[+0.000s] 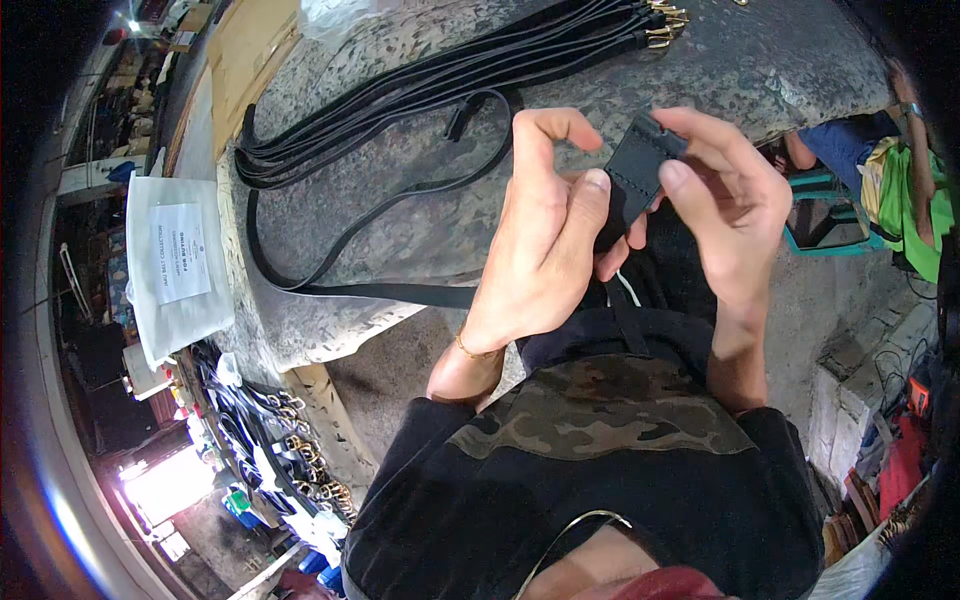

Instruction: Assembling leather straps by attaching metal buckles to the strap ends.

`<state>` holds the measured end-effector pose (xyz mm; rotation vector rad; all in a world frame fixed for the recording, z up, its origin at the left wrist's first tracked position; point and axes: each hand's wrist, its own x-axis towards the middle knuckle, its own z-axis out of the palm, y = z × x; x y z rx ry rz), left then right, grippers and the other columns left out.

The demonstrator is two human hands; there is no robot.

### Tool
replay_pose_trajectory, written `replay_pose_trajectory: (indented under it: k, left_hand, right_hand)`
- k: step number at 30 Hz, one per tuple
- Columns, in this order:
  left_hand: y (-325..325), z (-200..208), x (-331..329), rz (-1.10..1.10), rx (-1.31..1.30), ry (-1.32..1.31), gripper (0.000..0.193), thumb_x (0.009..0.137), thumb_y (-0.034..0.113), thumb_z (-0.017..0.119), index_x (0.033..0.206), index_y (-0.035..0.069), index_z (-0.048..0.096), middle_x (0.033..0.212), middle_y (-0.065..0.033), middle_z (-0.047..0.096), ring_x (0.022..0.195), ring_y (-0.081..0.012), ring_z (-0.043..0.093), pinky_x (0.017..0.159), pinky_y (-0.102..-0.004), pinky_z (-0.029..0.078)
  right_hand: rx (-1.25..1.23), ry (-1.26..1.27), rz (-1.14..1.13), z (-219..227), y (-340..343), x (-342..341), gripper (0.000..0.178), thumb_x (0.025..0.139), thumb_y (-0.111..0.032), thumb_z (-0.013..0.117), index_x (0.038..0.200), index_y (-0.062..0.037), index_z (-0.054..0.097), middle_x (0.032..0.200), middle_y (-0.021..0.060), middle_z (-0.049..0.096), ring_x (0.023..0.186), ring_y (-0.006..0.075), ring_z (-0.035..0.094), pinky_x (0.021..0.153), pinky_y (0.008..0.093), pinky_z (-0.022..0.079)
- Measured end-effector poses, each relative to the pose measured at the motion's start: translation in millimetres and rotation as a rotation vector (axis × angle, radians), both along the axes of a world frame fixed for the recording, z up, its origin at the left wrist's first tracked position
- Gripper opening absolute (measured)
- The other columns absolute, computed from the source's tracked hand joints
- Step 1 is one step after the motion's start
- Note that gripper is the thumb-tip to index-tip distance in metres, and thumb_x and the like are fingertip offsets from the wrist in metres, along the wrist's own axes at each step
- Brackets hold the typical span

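Observation:
Between my two hands is a black leather belt end point(630, 185) with a line of stitching across it, held up in front of my body. My left hand point(545, 240) pinches its lower part, thumb pressed on the face and index finger bent above. The thumb and fingers of my right hand point(735, 205) close on its upper right edge. A long black strap point(385, 292) curves over the table and passes behind my left wrist; whether it joins the held end is hidden. Farther back lies a bundle of black straps point(420, 90) with gold-coloured metal ends point(662, 28).
The grey, mottled table point(760, 70) spreads ahead of me. On the left stand a white bag point(180, 265) with a paper label and a cardboard piece point(245, 60). Belts with metal buckles point(305, 450) hang at lower left. Another person point(860, 145) sits at far right near a teal frame point(825, 215).

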<state>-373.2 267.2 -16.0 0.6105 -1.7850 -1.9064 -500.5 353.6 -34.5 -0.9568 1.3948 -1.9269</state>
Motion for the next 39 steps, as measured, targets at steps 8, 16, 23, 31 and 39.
replay_pose_trajectory:
  k: [8, 16, 23, 31, 39]
  left_hand:
    - [4.2, 2.9, -0.8, 0.021, -0.05, -0.04, 0.019, 0.098, 0.003, 0.032, 0.116, 0.007, 0.027, 0.071, -0.0165, 0.061, 0.048, -0.0138, 0.049, 0.048, -0.0243, 0.041]
    - [6.5, 5.3, 3.1, 0.015, -0.012, -0.041, 0.023, 0.098, 0.003, 0.032, 0.12, 0.006, 0.025, 0.072, -0.016, 0.061, 0.047, -0.0135, 0.05, 0.048, -0.0239, 0.041]
    - [7.4, 4.7, 4.0, 0.011, -0.036, -0.054, 0.025, 0.098, 0.001, 0.034, 0.121, 0.002, 0.025, 0.07, -0.006, 0.058, 0.047, -0.0083, 0.047, 0.048, -0.0243, 0.04]
    - [11.0, 3.2, 6.9, 0.004, 0.039, -0.008, 0.026, 0.098, 0.001, 0.033, 0.123, 0.003, 0.023, 0.072, -0.0066, 0.059, 0.049, -0.007, 0.047, 0.049, -0.0217, 0.039]
    - [14.0, 8.3, 8.3, -0.024, 0.041, 0.005, 0.025, 0.097, 0.003, 0.033, 0.12, 0.007, 0.025, 0.074, -0.0194, 0.062, 0.048, -0.0131, 0.048, 0.047, -0.0222, 0.039]
  right_hand:
    - [-0.068, -0.054, -0.391, -13.1, -7.0, -10.0, 0.03, 0.1, -0.016, 0.052, 0.076, -0.0003, 0.062, 0.062, 0.0057, 0.063, 0.053, 0.0086, 0.057, 0.049, 0.0226, 0.044]
    - [-0.012, 0.113, -0.112, 6.0, 9.7, -19.8, 0.021, 0.084, 0.003, 0.065, 0.104, 0.0043, 0.067, 0.102, 0.0117, 0.066, 0.094, 0.0131, 0.062, 0.07, 0.0231, 0.05]
    - [0.137, 0.352, -0.107, 9.4, 7.0, -11.5, 0.011, 0.087, 0.0, 0.062, 0.094, 0.0063, 0.068, 0.082, 0.0091, 0.067, 0.074, 0.0141, 0.064, 0.066, 0.0238, 0.049]
    - [-0.017, 0.025, -0.139, -9.4, 6.9, -19.5, 0.026, 0.098, -0.011, 0.047, 0.088, 0.0064, 0.063, 0.079, 0.0089, 0.067, 0.068, 0.0116, 0.061, 0.065, 0.0232, 0.047]
    - [-0.127, -0.137, 0.119, -15.1, 7.2, -26.3, 0.029, 0.097, -0.014, 0.048, 0.108, 0.0089, 0.062, 0.096, 0.0157, 0.067, 0.078, 0.0182, 0.066, 0.071, 0.0255, 0.051]
